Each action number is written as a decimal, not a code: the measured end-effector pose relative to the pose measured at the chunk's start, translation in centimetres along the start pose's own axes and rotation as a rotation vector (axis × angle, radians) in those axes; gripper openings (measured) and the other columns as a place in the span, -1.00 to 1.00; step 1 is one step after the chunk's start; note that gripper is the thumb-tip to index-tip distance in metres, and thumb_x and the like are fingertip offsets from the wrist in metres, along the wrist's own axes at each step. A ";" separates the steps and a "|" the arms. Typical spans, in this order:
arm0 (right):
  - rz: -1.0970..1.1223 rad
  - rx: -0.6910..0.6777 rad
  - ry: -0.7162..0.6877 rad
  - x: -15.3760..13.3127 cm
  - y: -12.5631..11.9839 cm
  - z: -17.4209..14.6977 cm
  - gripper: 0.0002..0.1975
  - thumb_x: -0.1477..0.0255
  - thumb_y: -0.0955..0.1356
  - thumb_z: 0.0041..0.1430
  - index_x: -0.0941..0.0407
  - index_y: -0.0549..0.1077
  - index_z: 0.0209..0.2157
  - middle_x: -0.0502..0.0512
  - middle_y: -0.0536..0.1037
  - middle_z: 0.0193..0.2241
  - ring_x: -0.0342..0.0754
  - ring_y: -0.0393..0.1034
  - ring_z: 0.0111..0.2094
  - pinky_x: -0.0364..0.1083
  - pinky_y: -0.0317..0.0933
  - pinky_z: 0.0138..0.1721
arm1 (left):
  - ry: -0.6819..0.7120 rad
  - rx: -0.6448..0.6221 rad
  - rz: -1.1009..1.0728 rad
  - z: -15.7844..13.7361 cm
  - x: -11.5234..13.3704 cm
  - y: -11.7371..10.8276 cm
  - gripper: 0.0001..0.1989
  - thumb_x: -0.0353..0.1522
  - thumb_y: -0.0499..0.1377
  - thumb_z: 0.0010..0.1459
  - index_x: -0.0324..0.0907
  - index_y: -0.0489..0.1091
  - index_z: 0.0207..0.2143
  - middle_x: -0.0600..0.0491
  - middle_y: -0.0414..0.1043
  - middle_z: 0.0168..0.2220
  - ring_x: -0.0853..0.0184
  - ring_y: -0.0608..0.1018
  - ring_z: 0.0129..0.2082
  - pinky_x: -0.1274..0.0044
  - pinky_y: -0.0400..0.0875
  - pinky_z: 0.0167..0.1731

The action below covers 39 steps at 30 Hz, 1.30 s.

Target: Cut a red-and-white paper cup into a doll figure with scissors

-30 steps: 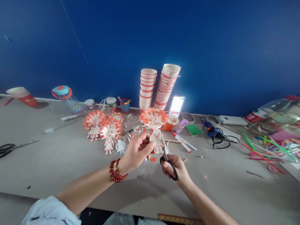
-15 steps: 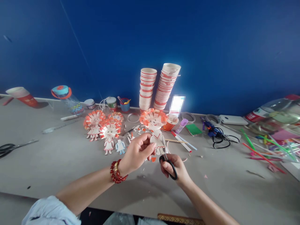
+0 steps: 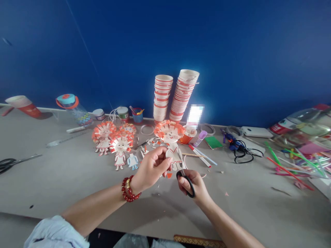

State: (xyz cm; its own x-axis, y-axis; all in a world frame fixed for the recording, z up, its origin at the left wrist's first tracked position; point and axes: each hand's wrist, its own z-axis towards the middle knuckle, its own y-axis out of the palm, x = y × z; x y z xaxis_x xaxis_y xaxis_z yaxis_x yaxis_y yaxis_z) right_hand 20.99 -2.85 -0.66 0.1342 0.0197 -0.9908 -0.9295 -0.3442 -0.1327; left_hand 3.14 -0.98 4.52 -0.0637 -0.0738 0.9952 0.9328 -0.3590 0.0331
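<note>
A paper doll (image 3: 170,136) with an orange fringed head and a white dress with red trim is pinched by its side in my left hand (image 3: 153,165). My right hand (image 3: 195,186) grips black-handled scissors (image 3: 190,187), thumb and fingers in the loops. The blades point up along the right edge of the doll's dress; I cannot tell whether they are cutting paper. Left of my left hand lie other finished-looking paper dolls (image 3: 120,148) and a small blue-edged doll body (image 3: 132,161). An orange paper scrap (image 3: 169,175) sits below the doll.
Two tall paper cup stacks (image 3: 163,96) stand by the blue wall. A glue gun (image 3: 236,143) with its cable, markers (image 3: 200,156) and a glue stick (image 3: 200,138) lie rightward. Colourful straws (image 3: 297,168) are at far right. More scissors (image 3: 15,162) lie at far left.
Almost nothing differs. The right hand and scissors have shifted very slightly, while the left hand keeps the doll in place.
</note>
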 end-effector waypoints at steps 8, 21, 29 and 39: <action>-0.014 -0.017 -0.012 0.1 -0.1 0.3 -0.42 -0.12 0.30 -0.05 0.13 0.24 -0.69 -0.04 0.26 -0.80 -0.22 0.05 -0.75 -0.21 -0.10 -0.70 | 0.000 -0.007 -0.021 0.0 -0.3 0.1 -0.87 -0.32 0.06 0.21 -0.20 0.24 -0.35 0.13 0.32 -0.52 0.54 0.33 -0.63 0.65 0.25 -0.59; -0.021 0.020 0.008 0.2 -0.2 0.2 -0.42 -0.12 0.31 -0.06 0.11 0.19 -0.69 -0.09 0.18 -0.81 -0.24 -0.02 -0.75 -0.21 -0.17 -0.70 | -0.008 -0.006 -0.023 0.0 -0.5 0.2 -0.86 -0.32 0.07 0.21 -0.21 0.24 -0.36 0.15 0.31 -0.53 0.54 0.32 -0.63 0.67 0.26 -0.60; -0.071 0.044 -0.046 0.5 -0.2 0.1 -0.42 -0.11 0.30 -0.03 0.11 0.18 -0.70 -0.10 0.16 -0.81 -0.24 -0.01 -0.74 -0.20 -0.21 -0.69 | -0.012 -0.002 -0.039 0.0 -0.5 0.3 -0.88 -0.33 0.06 0.21 -0.21 0.25 -0.34 0.15 0.31 -0.53 0.55 0.31 -0.64 0.67 0.27 -0.60; -0.035 0.029 -0.008 0.3 -0.3 0.3 -0.42 -0.13 0.31 -0.08 0.12 0.23 -0.69 -0.05 0.24 -0.80 -0.22 0.04 -0.75 -0.21 -0.11 -0.71 | -0.025 0.011 -0.020 -0.1 -0.9 0.6 -0.87 -0.33 0.06 0.20 -0.21 0.24 -0.38 0.15 0.32 -0.54 0.55 0.32 -0.63 0.68 0.26 -0.61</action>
State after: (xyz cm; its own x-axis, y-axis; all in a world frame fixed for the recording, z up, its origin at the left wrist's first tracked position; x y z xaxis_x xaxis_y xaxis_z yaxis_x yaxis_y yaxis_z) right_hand 21.16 -2.46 -0.98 0.1641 0.0384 -0.9857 -0.9338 -0.3161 -0.1678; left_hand 3.70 -1.20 3.65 -0.0735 -0.0436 0.9963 0.9353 -0.3498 0.0537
